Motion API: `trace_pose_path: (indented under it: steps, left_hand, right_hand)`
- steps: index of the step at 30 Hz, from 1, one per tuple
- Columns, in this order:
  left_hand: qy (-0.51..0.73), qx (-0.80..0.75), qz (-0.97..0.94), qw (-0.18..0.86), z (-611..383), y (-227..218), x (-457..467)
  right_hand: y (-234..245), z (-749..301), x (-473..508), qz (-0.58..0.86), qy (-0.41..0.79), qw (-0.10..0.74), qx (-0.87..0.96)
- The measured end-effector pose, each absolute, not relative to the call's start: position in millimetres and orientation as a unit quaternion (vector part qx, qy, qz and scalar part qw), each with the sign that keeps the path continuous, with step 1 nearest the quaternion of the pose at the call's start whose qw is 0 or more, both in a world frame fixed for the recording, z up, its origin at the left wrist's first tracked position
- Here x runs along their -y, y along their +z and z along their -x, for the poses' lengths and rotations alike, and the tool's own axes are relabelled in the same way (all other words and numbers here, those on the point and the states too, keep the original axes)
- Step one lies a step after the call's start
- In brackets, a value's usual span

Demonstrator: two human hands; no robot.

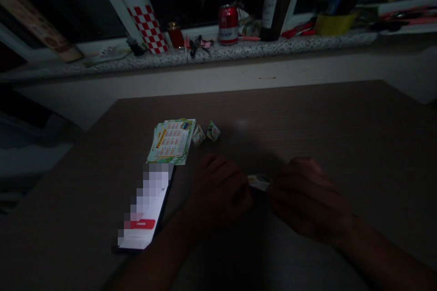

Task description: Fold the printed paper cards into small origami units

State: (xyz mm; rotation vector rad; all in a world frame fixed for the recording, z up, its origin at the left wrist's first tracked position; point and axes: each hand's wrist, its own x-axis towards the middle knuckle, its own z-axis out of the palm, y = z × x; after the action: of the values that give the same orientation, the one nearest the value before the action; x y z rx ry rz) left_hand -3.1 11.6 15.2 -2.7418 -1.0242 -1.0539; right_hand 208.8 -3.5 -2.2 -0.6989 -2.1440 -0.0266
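Observation:
The scene is dim. My left hand [218, 186] and my right hand [303, 195] rest on a dark wooden table [324, 122], both closed in a pinch on a small printed paper piece [258, 182] held between them. Only its middle shows between the fingers. Beyond my left hand lie two small folded paper pieces [206, 133] and a stack of green printed paper sheets [171, 141]. A white envelope-like booklet [146, 209] lies to the left of my left forearm.
A speckled stone windowsill [205, 57] runs along the back. On it stand a red can [228, 24], a dark bottle [275, 4], a white bottle with a red checked base [141, 9], a small red jar [175, 34] and a yellow holder [334, 22].

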Motion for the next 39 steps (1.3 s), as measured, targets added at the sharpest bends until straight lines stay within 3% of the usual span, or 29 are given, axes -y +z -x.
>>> trace_pose_path:
  steps: [14, 23, 31, 39]
  left_hand:
    - [-0.378, 0.398, 0.835, 0.024, 33.1, 15.3, -19.3]
    - [-0.351, 0.34, 0.862, -0.135, 11.2, 6.0, -7.1]
    - [-0.327, 0.502, 0.718, -0.353, 5.0, 6.5, -2.3]
    - [-0.31, 0.499, 0.698, -0.41, -3.4, 5.2, 2.2]
  right_hand:
    - [19.6, -217.0, -0.2, 0.298, 0.022, 0.46, 0.836]
    - [2.8, -211.4, -2.7, 0.285, 0.098, 0.457, 0.837]
    - [-6.6, -212.1, -3.2, 0.34, 0.17, 0.473, 0.795]
    - [-10.9, -206.0, 1.2, 0.351, 0.193, 0.464, 0.79]
